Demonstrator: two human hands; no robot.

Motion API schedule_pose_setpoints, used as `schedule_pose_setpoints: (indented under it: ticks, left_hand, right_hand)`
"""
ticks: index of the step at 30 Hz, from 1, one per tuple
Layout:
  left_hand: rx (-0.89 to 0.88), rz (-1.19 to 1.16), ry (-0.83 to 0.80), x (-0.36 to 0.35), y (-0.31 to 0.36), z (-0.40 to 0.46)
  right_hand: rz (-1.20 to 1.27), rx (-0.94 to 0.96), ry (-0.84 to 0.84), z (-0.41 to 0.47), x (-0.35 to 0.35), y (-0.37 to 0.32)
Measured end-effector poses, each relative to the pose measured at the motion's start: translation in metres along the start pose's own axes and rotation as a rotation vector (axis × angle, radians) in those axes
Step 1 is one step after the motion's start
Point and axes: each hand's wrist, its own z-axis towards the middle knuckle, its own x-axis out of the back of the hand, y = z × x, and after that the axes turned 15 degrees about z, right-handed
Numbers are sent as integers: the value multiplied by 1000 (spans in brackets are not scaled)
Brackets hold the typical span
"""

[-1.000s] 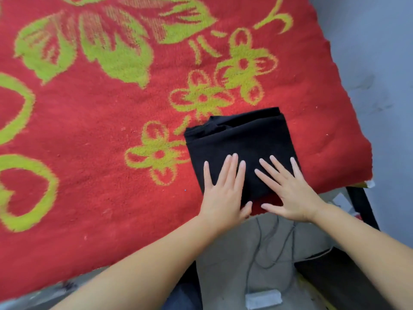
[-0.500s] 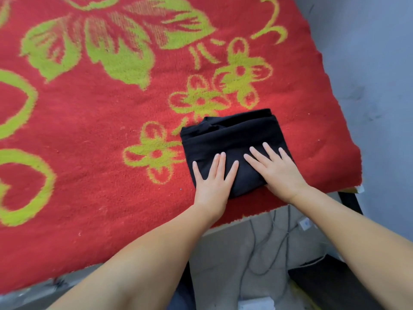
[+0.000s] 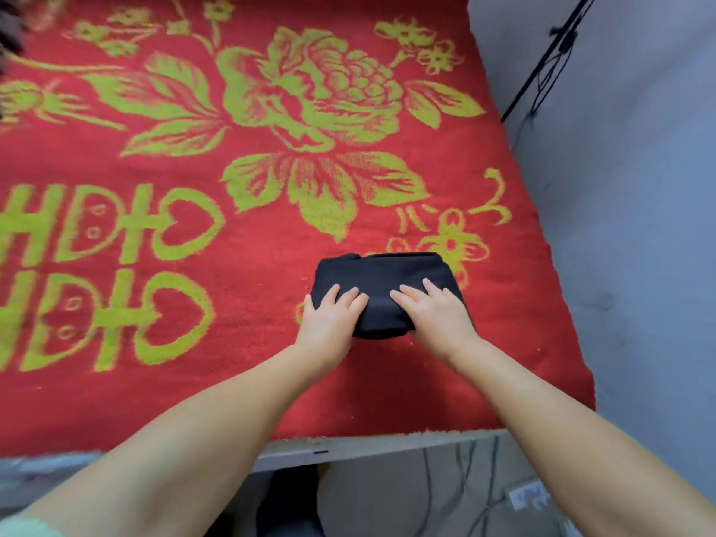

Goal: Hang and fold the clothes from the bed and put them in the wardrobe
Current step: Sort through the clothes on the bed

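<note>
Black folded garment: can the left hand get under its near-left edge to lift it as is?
Probably yes. The left hand already lies on the black folded garment at that corner, thumb at the edge, with only bare red blanket beside it.

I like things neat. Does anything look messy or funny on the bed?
Nothing much. The folded black cloth garment lies flat on the red and green flowered blanket, under the left hand and right hand.
</note>
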Motion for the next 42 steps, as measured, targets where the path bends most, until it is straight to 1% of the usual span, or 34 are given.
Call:
schedule_pose_setpoints:
  ticks: [5,7,9,13,15,20,23,25,31,35,39,42]
  left_hand:
    - [185,-52,58,15,-68,-62]
    - [297,-97,59,13,-108,-103]
    - [372,-119,62,11,-136,-133]
    - [596,-150,67,-5,-198,-235]
    - [689,-191,73,-15,-218,-284]
    - [914,-263,91,-57,-250,-433]
    - [1059,-280,64,-94,-255,-536]
    - [1125,-303,36,-116,-251,-588]
    - [1403,-410,-76,-198,-217,-765]
    - [1572,-532,-162,-243,-181,-838]
    - [1682,-618,-208,-265,-157,-872]
    - [1788,-686,-189,-280,-154,-900]
  right_hand:
    - [-133,179,-15,16,35,-87]
    - [-186,284,-18,25,43,-143]
    - [-215,354,-27,29,48,-188]
    - [-310,570,-25,17,41,-312]
    - [-371,654,-26,1,35,-366]
    - [-470,869,-30,-65,-9,-504]
    - [-517,1000,-86,-119,-58,-582]
    - [-539,1051,-130,-151,-85,-621]
    - [-629,1311,-338,-264,-199,-749]
    - [-709,1471,-447,-323,-267,-801]
    - [-787,1575,-540,-357,-304,-828]
    - [-788,1686,-575,-377,-331,-859]
